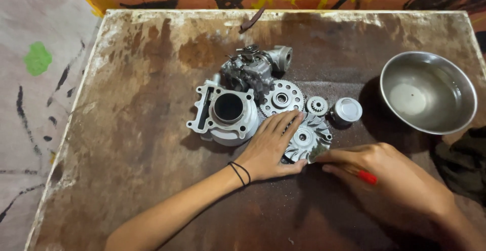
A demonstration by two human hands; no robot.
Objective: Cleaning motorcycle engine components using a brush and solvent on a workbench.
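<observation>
The finned metal disc (305, 140) lies flat on the worn brown table (126, 144), just in front of a large toothed gear (281, 98) and a small gear (317, 105). In the head view, the left hand (271, 147) rests spread over the disc's left edge, its grip wide and flat. The right hand (387, 172) has its grip closed around a red-handled tool (365, 176), whose tip meets the disc's lower right rim. An engine cylinder (227, 113) sits to the left, a piston (347, 110) and steel bowl (428, 92) to the right.
</observation>
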